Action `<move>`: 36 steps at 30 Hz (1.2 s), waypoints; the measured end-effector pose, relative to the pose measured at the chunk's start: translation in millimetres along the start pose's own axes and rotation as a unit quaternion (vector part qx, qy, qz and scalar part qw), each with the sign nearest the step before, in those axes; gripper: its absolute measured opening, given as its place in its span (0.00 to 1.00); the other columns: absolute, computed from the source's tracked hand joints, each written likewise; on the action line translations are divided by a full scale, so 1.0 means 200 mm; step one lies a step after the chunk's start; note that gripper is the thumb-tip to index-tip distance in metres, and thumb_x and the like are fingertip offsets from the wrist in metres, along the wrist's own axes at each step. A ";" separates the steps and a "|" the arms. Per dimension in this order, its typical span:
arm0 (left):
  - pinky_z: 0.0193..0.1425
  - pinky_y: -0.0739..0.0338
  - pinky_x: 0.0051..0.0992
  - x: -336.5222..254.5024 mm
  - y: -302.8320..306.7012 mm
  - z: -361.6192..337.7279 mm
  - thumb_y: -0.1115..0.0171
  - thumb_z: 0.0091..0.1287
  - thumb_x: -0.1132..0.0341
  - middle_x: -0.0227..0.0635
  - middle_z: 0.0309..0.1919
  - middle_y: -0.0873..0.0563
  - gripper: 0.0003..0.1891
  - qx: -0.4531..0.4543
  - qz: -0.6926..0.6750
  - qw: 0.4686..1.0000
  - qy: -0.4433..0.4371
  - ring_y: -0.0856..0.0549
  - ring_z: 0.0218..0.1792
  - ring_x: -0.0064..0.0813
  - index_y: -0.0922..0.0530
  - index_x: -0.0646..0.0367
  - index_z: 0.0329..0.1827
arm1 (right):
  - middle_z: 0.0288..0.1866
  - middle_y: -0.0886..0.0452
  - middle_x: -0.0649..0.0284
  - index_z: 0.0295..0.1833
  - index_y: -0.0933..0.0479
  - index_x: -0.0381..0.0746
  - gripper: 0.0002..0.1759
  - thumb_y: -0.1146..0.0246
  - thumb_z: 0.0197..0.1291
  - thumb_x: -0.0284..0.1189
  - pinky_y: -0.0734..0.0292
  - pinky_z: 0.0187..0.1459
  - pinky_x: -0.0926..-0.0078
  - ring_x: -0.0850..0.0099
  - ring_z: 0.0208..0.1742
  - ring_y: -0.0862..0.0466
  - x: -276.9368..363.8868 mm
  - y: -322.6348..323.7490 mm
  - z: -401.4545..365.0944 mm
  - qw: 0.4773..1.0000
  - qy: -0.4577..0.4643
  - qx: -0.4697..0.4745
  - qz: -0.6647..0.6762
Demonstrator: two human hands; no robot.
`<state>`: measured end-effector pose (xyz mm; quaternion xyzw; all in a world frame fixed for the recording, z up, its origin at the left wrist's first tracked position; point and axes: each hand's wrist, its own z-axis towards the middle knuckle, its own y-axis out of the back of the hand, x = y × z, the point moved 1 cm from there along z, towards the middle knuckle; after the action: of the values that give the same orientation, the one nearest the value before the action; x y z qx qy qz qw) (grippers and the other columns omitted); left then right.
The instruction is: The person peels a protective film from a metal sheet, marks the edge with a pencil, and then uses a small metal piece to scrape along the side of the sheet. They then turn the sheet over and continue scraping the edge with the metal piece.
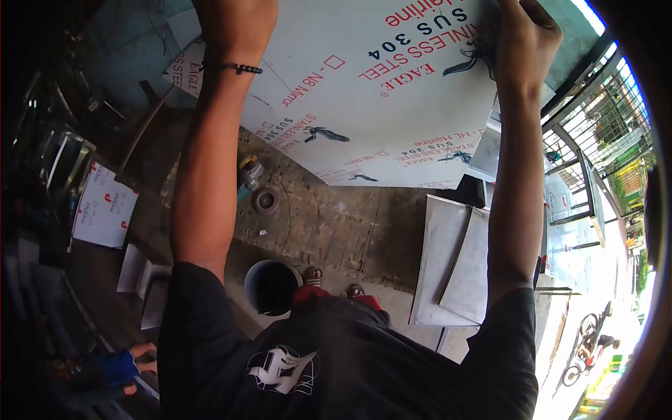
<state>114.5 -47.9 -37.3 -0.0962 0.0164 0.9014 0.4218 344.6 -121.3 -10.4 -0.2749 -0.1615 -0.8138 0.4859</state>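
A large stainless steel sheet (pixel 364 91) covered in white film with red and black print is raised in front of me over the floor. My left hand (pixel 234 24), with a dark bead bracelet on its wrist, is on the sheet's left part; its fingers run past the top of the view. My right hand (pixel 525 42) grips the sheet on its right part, with the fingers curled on it. Both arms are stretched out from my black shirt.
A dark bucket (pixel 269 283) stands by my red-sandalled feet (pixel 311 280). An angle grinder (pixel 248 175) and a disc (pixel 266 201) lie on the concrete floor. Bent steel panels (pixel 455 259) lie at right near a metal gate (pixel 595 119). Another person's blue-sleeved hand (pixel 126 364) shows at lower left.
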 end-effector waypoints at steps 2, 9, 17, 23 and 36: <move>0.27 0.31 0.27 0.01 -0.04 0.01 0.50 0.81 0.61 0.36 0.20 0.27 0.18 -0.044 -0.074 0.996 -0.001 0.24 0.22 0.22 0.27 0.66 0.34 | 0.22 0.19 0.67 0.34 0.16 0.37 0.22 0.29 0.60 0.48 0.33 0.24 0.83 0.81 0.19 0.26 -0.01 0.01 0.02 0.999 0.027 -0.003 -0.020; 0.27 0.30 0.24 0.06 0.03 0.04 0.48 0.80 0.61 0.33 0.19 0.26 0.16 -0.050 -0.047 0.995 -0.071 0.24 0.21 0.20 0.24 0.64 0.36 | 0.22 0.20 0.67 0.35 0.16 0.36 0.25 0.29 0.59 0.51 0.32 0.25 0.82 0.80 0.21 0.24 0.12 -0.08 -0.05 0.985 0.158 -0.046 -0.058; 0.29 0.28 0.22 0.18 0.05 -0.18 0.49 0.81 0.61 0.29 0.19 0.24 0.15 -0.056 -0.127 0.990 0.022 0.24 0.22 0.17 0.21 0.63 0.41 | 0.27 0.15 0.64 0.37 0.14 0.35 0.23 0.23 0.54 0.47 0.23 0.31 0.81 0.78 0.25 0.18 -0.02 -0.07 -0.17 0.993 0.111 -0.043 -0.004; 0.32 0.24 0.23 0.09 0.15 -0.18 0.51 0.81 0.62 0.32 0.22 0.20 0.14 0.035 -0.137 0.988 0.059 0.19 0.24 0.19 0.20 0.62 0.44 | 0.27 0.14 0.68 0.33 0.13 0.35 0.11 0.21 0.52 0.30 0.30 0.33 0.89 0.86 0.26 0.23 0.05 -0.03 -0.30 0.996 0.064 -0.049 -0.020; 0.16 0.45 0.16 0.44 0.87 -1.29 0.44 0.74 0.42 0.21 0.21 0.32 0.19 0.124 -0.213 0.648 0.721 0.37 0.15 0.12 0.34 0.46 0.39 | 0.38 0.12 0.63 0.44 0.15 0.31 0.14 0.24 0.56 0.28 0.27 0.52 0.80 0.78 0.40 0.18 0.07 0.03 -0.34 0.999 -0.002 0.006 -0.039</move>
<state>-31.2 -121.8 -315.6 -0.6634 0.4061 0.4225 0.4652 324.6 -169.8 -56.1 -0.2669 -0.1776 -0.8305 0.4554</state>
